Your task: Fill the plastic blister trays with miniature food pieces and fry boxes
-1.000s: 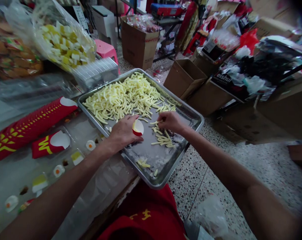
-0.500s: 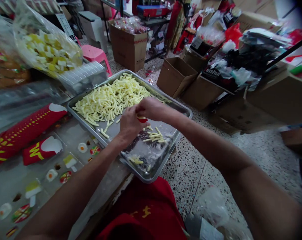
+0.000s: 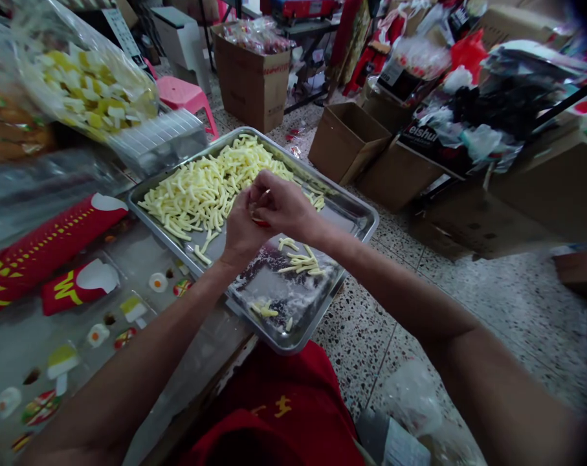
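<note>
Over the metal tray [image 3: 307, 346], my left hand [image 3: 239, 230] is wrapped round a small red fry carton [image 3: 261, 222], mostly hidden by my fingers. My right hand [image 3: 290, 207] meets it at the carton's top, fingers curled in a pinch; what they hold is hidden. A heap of pale yellow fry-shaped pieces [image 3: 200, 188] fills the tray's far left part. A few loose fry-shaped pieces [image 3: 303, 262] lie nearer me, on a floury patch. Left of the tray lie a flat red carton [image 3: 63, 291] with a yellow M and a long stack of nested red cartons [image 3: 45, 249].
The table [image 3: 162, 343] has a clear cover over small food pictures. A bag of yellow-and-white pieces [image 3: 89, 90] stands at the back left, near a pink stool [image 3: 181, 94]. Several cardboard boxes stand on the floor, among them an open box [image 3: 342, 145].
Both hands have shifted slightly left and up together with the carton. The right hand's fingers have turned further over its top, and less of the red shows. The camera view has shifted a little.
</note>
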The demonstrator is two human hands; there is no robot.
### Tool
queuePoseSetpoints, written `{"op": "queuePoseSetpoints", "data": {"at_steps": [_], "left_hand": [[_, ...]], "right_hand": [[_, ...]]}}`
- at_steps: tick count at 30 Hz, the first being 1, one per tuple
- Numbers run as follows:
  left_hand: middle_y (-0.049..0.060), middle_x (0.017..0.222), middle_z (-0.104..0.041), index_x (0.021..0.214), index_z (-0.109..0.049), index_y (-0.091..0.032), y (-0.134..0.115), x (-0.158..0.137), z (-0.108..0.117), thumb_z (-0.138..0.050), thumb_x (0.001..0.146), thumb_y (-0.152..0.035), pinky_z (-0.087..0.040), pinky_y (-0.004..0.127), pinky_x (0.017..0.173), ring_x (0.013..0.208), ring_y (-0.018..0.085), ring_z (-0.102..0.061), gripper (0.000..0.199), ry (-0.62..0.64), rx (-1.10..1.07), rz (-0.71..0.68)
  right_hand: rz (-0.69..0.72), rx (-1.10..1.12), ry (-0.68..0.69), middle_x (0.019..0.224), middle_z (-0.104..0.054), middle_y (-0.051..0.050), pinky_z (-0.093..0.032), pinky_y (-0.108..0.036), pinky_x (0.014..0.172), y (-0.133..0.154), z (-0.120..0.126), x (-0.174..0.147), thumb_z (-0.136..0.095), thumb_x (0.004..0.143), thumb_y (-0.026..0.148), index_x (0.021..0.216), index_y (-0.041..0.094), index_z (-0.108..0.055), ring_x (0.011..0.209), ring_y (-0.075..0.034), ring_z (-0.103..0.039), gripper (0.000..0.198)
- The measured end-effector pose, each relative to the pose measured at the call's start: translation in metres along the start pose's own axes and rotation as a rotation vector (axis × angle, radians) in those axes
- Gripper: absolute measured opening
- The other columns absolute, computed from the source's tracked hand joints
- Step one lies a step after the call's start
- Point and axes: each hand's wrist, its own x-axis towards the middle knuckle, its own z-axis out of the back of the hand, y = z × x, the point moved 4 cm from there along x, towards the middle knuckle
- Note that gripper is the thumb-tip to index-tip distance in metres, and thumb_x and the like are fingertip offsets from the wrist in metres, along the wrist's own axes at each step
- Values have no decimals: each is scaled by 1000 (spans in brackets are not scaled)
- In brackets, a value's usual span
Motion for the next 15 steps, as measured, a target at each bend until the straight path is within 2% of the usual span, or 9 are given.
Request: {"op": "queuePoseSetpoints", "data": {"at_steps": [2, 4, 7, 9, 11, 15], "left_hand": [[8, 132, -64, 135, -52, -20, 0, 4, 2, -84, 65, -37, -52, 39, 100, 116, 25, -64, 79, 8, -18, -18], [8, 134, -63, 136, -53, -20, -1, 7, 7, -88, 61, -37, -51, 39, 102, 117, 26, -63, 84, 27, 2, -22], [7, 130, -65, 134, -56, -19, -3, 7, 21, -93, 54, -36, -50, 40, 103, 115, 27, -62, 90, 57, 48, 6], [7, 127, -67, 134, -57, -20, -5, 5, 34, -94, 53, -37, -51, 41, 102, 111, 27, -63, 90, 69, 75, 29], [6, 125, -67, 134, -57, -20, -9, 0, 45, -94, 54, -38, -51, 41, 100, 109, 27, -64, 90, 86, 101, 34], [7, 131, -65, 134, -57, -23, -18, -10, 61, -94, 54, -37, -51, 40, 102, 114, 29, -63, 89, 96, 164, 0]], "right_hand": [[7, 129, -9, 93, -66, -1, -51, -27, 76, -6, 17, -9, -66, 80, 10, 93, 18, -59, 85, -15, -62, 17], [-80, 160, -30, 91, -69, -2, -51, -28, 73, -19, 35, -26, -70, 84, 19, 96, 17, -66, 81, -15, -64, 13], [-302, -50, 69, 75, -68, -2, -46, -29, 61, -45, 47, -65, -75, 84, 27, 88, 17, -75, 63, -14, -60, 11], [-357, -225, 157, 74, -69, -2, -43, -29, 60, -59, 44, -90, -79, 79, 24, 83, 18, -79, 61, -13, -59, 7], [-321, -344, 202, 82, -71, -3, -43, -28, 62, -66, 34, -107, -80, 78, 21, 87, 20, -81, 65, -13, -60, 9], [-251, -480, 284, 89, -69, -4, -41, -27, 64, -71, 9, -116, -77, 75, 15, 89, 22, -81, 71, -15, -59, 16]]}}
